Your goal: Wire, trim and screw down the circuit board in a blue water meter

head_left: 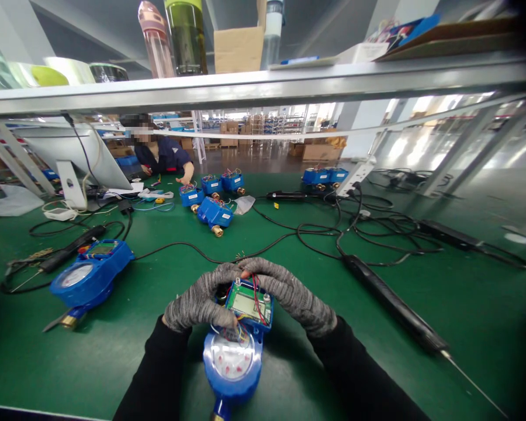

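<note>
Directly before me lies a blue water meter [233, 365] with a round dial and a brass end at the bottom. Its upper housing is uncovered and shows a green circuit board [249, 301] with a grey display. Red wires run over the board, and thin coloured wires bunch between board and dial. My left hand [206, 298], in a grey knitted glove, grips the housing from the left, thumb near the wires. My right hand [289, 292], gloved alike, curves around the far and right side of the housing. The fingertips of both hands meet behind the board, partly hidden.
Another blue meter [92, 275] lies at left beside a black electric screwdriver [72, 248]. Several blue meters [214, 213] stand farther back, near a co-worker [166, 153]. A second black screwdriver [394, 304] and tangled cables [328, 231] lie at right. A shelf [263, 88] spans overhead.
</note>
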A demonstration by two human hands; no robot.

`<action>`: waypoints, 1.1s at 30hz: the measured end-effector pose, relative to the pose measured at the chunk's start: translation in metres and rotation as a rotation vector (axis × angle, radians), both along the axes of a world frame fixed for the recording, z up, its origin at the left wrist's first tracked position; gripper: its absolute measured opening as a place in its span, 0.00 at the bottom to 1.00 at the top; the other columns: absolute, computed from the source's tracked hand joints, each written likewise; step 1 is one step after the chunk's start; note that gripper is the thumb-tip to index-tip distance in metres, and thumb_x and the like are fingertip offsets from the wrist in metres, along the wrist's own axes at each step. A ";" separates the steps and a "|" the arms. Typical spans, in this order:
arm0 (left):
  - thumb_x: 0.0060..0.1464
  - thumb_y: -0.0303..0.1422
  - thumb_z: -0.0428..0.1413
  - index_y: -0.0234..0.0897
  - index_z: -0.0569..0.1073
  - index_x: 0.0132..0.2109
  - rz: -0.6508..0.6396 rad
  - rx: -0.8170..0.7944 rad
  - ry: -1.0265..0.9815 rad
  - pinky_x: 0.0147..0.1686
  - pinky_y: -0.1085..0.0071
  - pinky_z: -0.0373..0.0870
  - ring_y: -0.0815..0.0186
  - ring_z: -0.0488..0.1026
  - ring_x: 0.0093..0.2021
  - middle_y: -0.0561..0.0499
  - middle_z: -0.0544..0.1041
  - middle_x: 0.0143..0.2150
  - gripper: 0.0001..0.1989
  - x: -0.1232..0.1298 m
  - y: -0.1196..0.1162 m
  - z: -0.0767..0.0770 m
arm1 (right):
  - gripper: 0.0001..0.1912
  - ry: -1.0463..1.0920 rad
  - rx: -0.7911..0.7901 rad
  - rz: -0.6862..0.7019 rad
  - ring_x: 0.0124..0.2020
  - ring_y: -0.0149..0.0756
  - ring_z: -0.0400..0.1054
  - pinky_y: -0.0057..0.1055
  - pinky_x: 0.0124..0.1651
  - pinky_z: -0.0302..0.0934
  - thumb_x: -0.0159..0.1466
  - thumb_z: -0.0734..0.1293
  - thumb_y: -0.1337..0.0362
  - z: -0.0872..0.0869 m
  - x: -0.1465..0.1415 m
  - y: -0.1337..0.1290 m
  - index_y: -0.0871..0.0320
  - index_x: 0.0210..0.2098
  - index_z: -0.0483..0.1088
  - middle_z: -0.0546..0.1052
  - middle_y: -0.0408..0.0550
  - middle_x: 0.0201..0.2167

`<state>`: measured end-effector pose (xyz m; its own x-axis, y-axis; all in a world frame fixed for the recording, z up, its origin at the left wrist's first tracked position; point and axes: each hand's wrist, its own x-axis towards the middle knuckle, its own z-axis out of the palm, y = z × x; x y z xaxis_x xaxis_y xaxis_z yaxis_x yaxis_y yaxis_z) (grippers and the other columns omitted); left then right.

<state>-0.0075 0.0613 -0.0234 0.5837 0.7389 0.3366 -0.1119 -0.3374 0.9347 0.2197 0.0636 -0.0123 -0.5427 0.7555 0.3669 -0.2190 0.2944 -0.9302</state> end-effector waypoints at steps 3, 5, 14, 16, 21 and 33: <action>0.33 0.45 0.73 0.46 0.78 0.54 0.027 0.013 0.005 0.62 0.51 0.60 0.45 0.66 0.59 0.45 0.72 0.56 0.36 -0.004 0.001 -0.003 | 0.09 -0.037 -0.068 -0.073 0.51 0.41 0.69 0.38 0.56 0.63 0.67 0.69 0.57 -0.009 0.003 0.002 0.52 0.45 0.74 0.76 0.45 0.47; 0.31 0.45 0.74 0.47 0.78 0.54 0.065 0.027 0.002 0.63 0.51 0.59 0.44 0.66 0.60 0.46 0.72 0.56 0.38 -0.008 0.002 -0.007 | 0.09 -0.061 -0.084 -0.104 0.47 0.41 0.70 0.38 0.54 0.64 0.67 0.70 0.56 -0.014 0.006 0.002 0.53 0.43 0.74 0.76 0.45 0.44; 0.31 0.50 0.73 0.45 0.76 0.57 0.137 0.063 0.184 0.70 0.47 0.36 0.41 0.55 0.70 0.44 0.75 0.58 0.43 -0.020 0.002 -0.013 | 0.05 0.063 0.012 -0.072 0.44 0.41 0.65 0.35 0.49 0.60 0.65 0.69 0.60 -0.001 0.010 -0.005 0.55 0.36 0.72 0.71 0.45 0.38; 0.31 0.52 0.72 0.43 0.76 0.57 0.123 0.072 0.171 0.70 0.47 0.36 0.41 0.58 0.68 0.44 0.77 0.56 0.43 -0.019 0.002 -0.011 | 0.07 0.079 0.028 -0.024 0.43 0.41 0.65 0.36 0.47 0.59 0.64 0.69 0.59 0.001 0.010 -0.006 0.56 0.35 0.71 0.70 0.45 0.37; 0.32 0.51 0.72 0.46 0.76 0.57 0.131 0.074 0.182 0.70 0.47 0.37 0.41 0.56 0.69 0.45 0.76 0.57 0.42 -0.020 0.000 -0.012 | 0.07 0.065 0.094 -0.080 0.40 0.39 0.64 0.34 0.44 0.59 0.65 0.69 0.59 -0.001 0.013 -0.008 0.55 0.35 0.71 0.71 0.44 0.35; 0.28 0.43 0.75 0.47 0.78 0.55 0.176 0.004 0.154 0.68 0.46 0.48 0.41 0.62 0.65 0.46 0.73 0.61 0.41 -0.016 -0.006 -0.005 | 0.04 -0.155 0.373 -0.220 0.42 0.39 0.67 0.37 0.47 0.61 0.66 0.68 0.61 0.001 0.022 -0.008 0.55 0.38 0.70 0.72 0.45 0.38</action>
<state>-0.0231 0.0550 -0.0287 0.4910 0.8325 0.2566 0.0925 -0.3427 0.9349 0.2413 0.0560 -0.0108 -0.4538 0.6908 0.5628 0.0195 0.6392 -0.7688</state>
